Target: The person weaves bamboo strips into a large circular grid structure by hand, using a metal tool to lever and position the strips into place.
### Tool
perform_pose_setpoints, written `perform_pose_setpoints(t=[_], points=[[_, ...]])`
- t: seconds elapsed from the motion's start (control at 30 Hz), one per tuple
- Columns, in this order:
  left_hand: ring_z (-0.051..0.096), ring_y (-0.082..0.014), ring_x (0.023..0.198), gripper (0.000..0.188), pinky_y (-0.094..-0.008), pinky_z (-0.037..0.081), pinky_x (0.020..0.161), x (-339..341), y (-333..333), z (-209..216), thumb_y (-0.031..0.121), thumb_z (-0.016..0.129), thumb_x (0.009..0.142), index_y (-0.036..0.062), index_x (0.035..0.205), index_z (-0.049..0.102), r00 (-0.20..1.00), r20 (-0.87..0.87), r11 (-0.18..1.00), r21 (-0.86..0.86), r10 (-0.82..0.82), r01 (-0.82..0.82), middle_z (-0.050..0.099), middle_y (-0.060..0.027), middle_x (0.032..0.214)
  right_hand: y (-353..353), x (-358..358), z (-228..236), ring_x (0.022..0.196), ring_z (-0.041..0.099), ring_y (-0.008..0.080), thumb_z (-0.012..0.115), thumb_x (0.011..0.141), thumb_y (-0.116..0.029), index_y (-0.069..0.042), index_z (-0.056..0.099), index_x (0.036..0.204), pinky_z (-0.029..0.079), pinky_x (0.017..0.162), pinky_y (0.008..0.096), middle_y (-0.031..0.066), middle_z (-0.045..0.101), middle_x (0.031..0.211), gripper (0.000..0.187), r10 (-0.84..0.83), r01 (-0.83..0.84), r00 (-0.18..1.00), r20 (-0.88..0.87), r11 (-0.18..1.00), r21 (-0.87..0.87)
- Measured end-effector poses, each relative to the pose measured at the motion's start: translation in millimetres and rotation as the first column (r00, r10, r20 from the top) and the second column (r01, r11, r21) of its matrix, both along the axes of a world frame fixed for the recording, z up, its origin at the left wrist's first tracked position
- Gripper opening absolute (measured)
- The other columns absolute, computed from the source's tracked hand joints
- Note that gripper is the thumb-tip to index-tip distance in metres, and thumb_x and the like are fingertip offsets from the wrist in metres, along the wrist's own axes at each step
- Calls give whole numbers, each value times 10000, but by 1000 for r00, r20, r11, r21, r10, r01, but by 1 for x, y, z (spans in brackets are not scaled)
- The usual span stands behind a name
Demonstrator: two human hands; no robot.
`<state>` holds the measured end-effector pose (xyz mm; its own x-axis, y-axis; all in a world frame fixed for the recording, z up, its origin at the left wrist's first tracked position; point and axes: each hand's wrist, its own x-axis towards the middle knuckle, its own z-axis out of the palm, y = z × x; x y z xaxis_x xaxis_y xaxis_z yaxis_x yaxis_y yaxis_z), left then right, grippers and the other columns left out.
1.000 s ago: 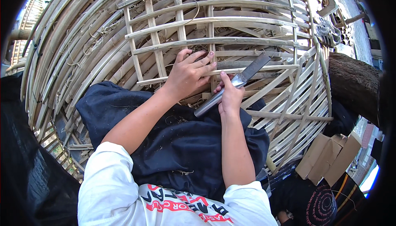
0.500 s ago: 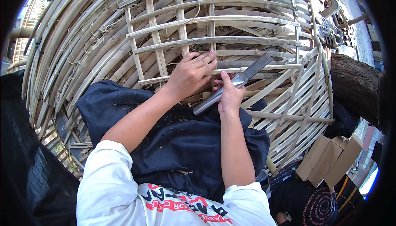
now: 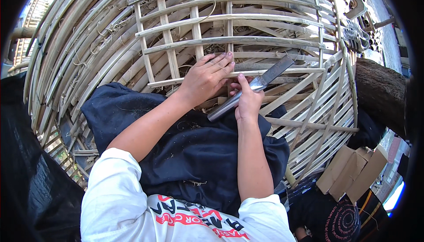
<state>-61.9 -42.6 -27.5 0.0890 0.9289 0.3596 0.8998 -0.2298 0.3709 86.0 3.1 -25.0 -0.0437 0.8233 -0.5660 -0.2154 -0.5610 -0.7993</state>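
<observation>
A lattice of pale split-bamboo slats (image 3: 191,45) lies in front of me, its long strips crossing several upright ones. My left hand (image 3: 206,77) grips the nearest long slat (image 3: 165,83) where it meets an upright, fingertips over the crossing. Just to its right, my right hand (image 3: 248,99) is closed around the round metal handle of a broad-bladed knife (image 3: 273,72). That blade points up and to the right, lying across the same slat. My right thumb and finger touch the slat beside the joint; the exact contact is partly hidden.
Dark cloth (image 3: 190,149) covers my lap. Curved bamboo strips (image 3: 90,60) are piled at the left and beneath the lattice. Woven bamboo (image 3: 309,109), a thick log (image 3: 380,89) and an opened cardboard box (image 3: 351,171) are at the right. A person in dark clothing (image 3: 327,217) is at lower right.
The lattice has shifted very slightly to the right, and both hands have moved a little with it. Their grips look the same.
</observation>
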Motion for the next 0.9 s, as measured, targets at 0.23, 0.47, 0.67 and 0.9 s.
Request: perform_pose_setpoints(t=[0.23, 0.47, 0.67, 0.9], points=[[551, -210, 1309, 531, -399, 410, 1078, -4, 1, 3, 132, 757, 789, 89, 1303, 631, 1000, -20, 1000, -24, -5, 4, 580, -92, 1424, 3, 1, 0, 510, 551, 153, 759, 888, -124, -58, 576, 903, 472, 483, 300, 28, 547, 674, 194, 29, -29, 1000, -8, 998, -48], [575, -199, 1275, 418, -369, 426, 1000, -8, 5, 4, 200, 746, 814, 107, 1217, 683, 999, -46, 999, -27, -23, 22, 606, -69, 1398, 4, 2, 0, 507, 558, 154, 768, 879, -123, -52, 577, 909, 465, 474, 299, 29, 550, 669, 205, 37, -36, 999, 19, 997, -61], [590, -189, 1265, 447, -363, 447, 976, -9, 4, 2, 184, 781, 777, 130, 1214, 703, 1000, -6, 1000, -16, 0, 0, 626, -51, 1377, 4, 1, -2, 495, 558, 154, 769, 877, -124, -62, 564, 898, 462, 463, 301, 28, 551, 661, 215, 53, -52, 998, 33, 998, -42], [615, -201, 1233, 430, -354, 464, 935, -5, 5, -1, 210, 793, 766, 132, 1183, 722, 999, -9, 999, 29, 35, -35, 654, -58, 1336, 4, 1, 1, 495, 567, 136, 768, 875, -141, -17, 606, 877, 469, 461, 288, 41, 585, 663, 204, 59, -58, 997, 49, 998, -38]])
